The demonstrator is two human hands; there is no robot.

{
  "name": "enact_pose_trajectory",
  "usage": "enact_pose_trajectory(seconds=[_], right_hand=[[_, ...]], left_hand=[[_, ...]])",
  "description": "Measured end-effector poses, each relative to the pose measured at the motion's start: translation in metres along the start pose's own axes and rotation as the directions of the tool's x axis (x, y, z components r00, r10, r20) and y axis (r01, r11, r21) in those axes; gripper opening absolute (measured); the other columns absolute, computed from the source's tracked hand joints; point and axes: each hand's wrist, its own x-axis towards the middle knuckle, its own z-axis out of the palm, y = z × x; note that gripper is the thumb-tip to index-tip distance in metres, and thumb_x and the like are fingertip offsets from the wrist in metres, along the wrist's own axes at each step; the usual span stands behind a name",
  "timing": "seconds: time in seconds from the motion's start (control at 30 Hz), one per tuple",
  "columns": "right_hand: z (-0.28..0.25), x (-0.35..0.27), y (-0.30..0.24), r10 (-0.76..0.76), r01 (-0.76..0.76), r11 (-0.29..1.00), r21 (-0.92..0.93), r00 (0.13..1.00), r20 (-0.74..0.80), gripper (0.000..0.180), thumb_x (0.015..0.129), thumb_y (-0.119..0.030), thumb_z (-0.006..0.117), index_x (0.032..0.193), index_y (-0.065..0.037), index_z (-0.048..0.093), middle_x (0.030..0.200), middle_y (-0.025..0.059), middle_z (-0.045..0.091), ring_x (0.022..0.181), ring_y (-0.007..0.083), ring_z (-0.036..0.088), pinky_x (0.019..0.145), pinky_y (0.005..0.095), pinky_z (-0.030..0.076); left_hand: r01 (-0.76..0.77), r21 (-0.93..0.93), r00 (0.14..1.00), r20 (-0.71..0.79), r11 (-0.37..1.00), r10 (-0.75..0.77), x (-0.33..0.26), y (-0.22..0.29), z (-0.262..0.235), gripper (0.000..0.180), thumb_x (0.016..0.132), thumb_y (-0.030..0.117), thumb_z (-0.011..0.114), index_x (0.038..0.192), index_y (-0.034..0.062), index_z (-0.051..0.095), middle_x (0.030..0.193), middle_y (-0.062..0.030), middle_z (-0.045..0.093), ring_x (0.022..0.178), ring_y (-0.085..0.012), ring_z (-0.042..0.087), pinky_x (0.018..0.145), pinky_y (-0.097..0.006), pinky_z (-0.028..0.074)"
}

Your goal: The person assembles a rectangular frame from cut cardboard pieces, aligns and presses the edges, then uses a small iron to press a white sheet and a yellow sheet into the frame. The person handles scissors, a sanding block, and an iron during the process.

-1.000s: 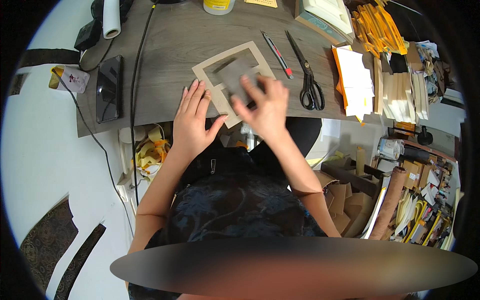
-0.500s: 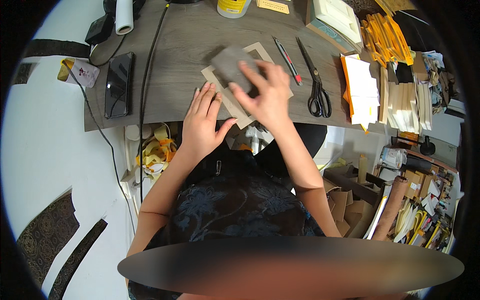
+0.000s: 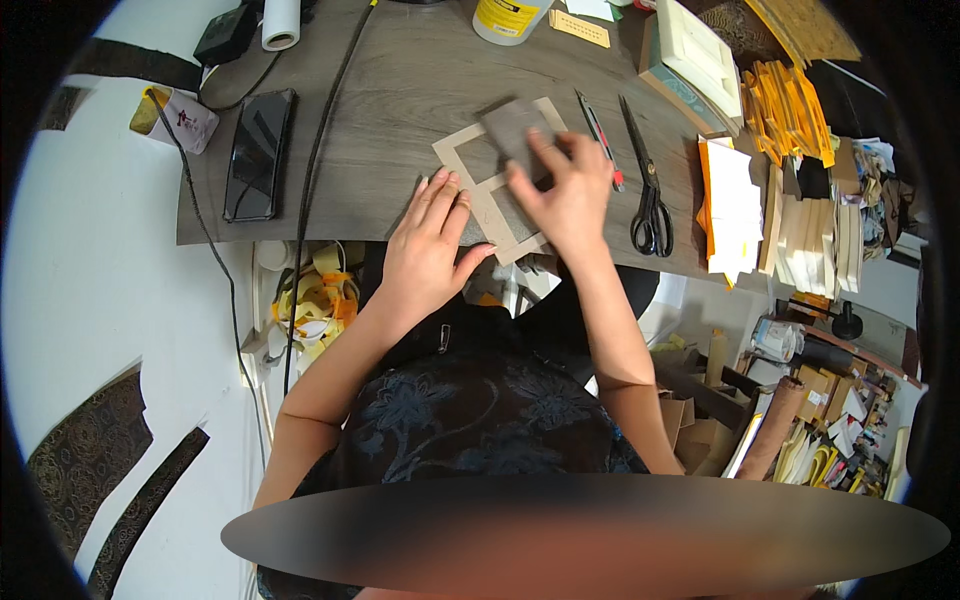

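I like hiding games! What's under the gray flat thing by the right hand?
Around the gray flat thing under the right hand, parts of the tan frame and the tabletop show. What lies directly beneath it is covered, so I can't tell.

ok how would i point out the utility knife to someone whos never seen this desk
On the gray wood-grain desk, look right of the beige frame under the left hand. The utility knife lies between that frame and the black scissors; its red end sets it apart.
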Motion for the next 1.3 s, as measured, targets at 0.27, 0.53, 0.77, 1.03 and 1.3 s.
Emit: enact_pose_trajectory(seconds=[0.27, 0.53, 0.77, 1.03, 1.3], right_hand=[[0.005, 0.006, 0.022, 0.067, -0.066, 0.996, -0.052, 0.998, 0.021, 0.051, 0.073, -0.034, 0.087, 0.119, -0.014, 0.079, 0.112, 0.0122, 0.065, 0.106, 0.0283, 0.061, 0.092, 0.0431, 0.044], [0.002, 0.02, 0.031, 0.051, -0.051, 0.997, -0.052, 0.999, 0.007, 0.045, 0.075, -0.035, 0.085, 0.114, -0.012, 0.08, 0.12, 0.0162, 0.065, 0.107, 0.0291, 0.061, 0.09, 0.0457, 0.042], [0.004, 0.016, 0.05, 0.06, -0.058, 0.996, -0.069, 0.998, 0.029, 0.051, 0.077, -0.038, 0.084, 0.123, -0.014, 0.078, 0.115, 0.0141, 0.066, 0.106, 0.0291, 0.062, 0.091, 0.0447, 0.044], [-0.005, 0.001, 0.04, -0.005, 0.005, 1.0, -0.027, 1.0, 0.011, 0.046, 0.076, -0.037, 0.084, 0.115, -0.012, 0.08, 0.112, 0.0143, 0.066, 0.106, 0.0286, 0.061, 0.09, 0.0433, 0.044], [-0.046, -0.029, 0.045, 0.015, -0.012, 0.999, 0.045, 0.998, -0.06, 0.047, 0.075, -0.032, 0.084, 0.118, -0.011, 0.079, 0.113, 0.0134, 0.065, 0.102, 0.0307, 0.062, 0.087, 0.0419, 0.045]], left_hand=[[-0.011, -0.026, 0.999, 0.03, 1.0, 0.012, 0.003, -0.001, -0.003, 0.062, 0.089, 0.037, 0.079, 0.127, -0.0095, 0.062, 0.142, -0.0286, 0.054, 0.141, -0.0447, 0.048, 0.119, -0.055, 0.038], [-0.002, -0.016, 0.999, 0.036, 1.0, 0.003, 0.004, 0.0, -0.001, 0.062, 0.089, 0.036, 0.079, 0.126, -0.0099, 0.062, 0.14, -0.029, 0.055, 0.14, -0.0452, 0.048, 0.119, -0.056, 0.038], [-0.003, -0.019, 0.999, 0.037, 1.0, 0.004, 0.005, 0.003, -0.003, 0.062, 0.088, 0.035, 0.08, 0.126, -0.0105, 0.061, 0.14, -0.0287, 0.055, 0.14, -0.0447, 0.048, 0.119, -0.055, 0.039], [-0.015, -0.001, 0.999, 0.035, 1.0, 0.015, 0.004, 0.002, -0.001, 0.062, 0.09, 0.036, 0.077, 0.128, -0.0103, 0.06, 0.141, -0.0286, 0.054, 0.14, -0.0447, 0.048, 0.119, -0.054, 0.039], [-0.026, 0.038, 1.0, 0.003, 0.999, 0.026, 0.003, 0.002, 0.002, 0.064, 0.093, 0.04, 0.073, 0.13, -0.0098, 0.06, 0.145, -0.0286, 0.052, 0.141, -0.0436, 0.047, 0.12, -0.053, 0.037]])
